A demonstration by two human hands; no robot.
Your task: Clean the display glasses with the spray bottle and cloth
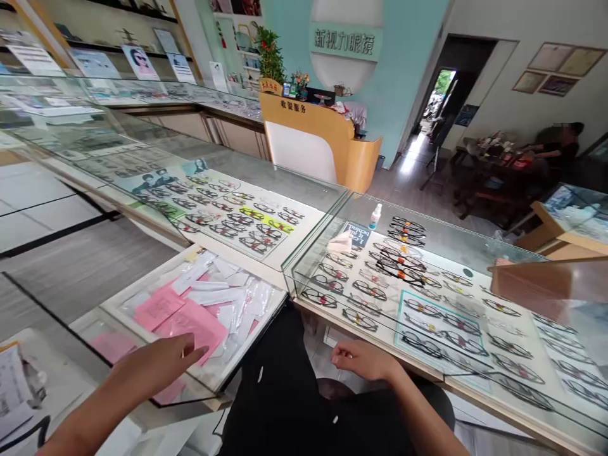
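My left hand is over the glass-edged case at the left, near the pink papers. Its fingers are partly stretched, thumb apart, and nothing shows in them; whether it touches the glass, I cannot tell. White slips and clear plastic sleeves lie heaped around the pink sheets. Above my lap, beside the counter edge, my right hand has its fingers curled in, with nothing visible in them. Close to it, rows of eyeglasses lie inside the glass counter.
On the right counter are stacked eyeglasses, a small spray bottle and a crumpled pale cloth. More glasses lie in the left display case. Beyond stand a wooden reception desk and a seated person at the far right.
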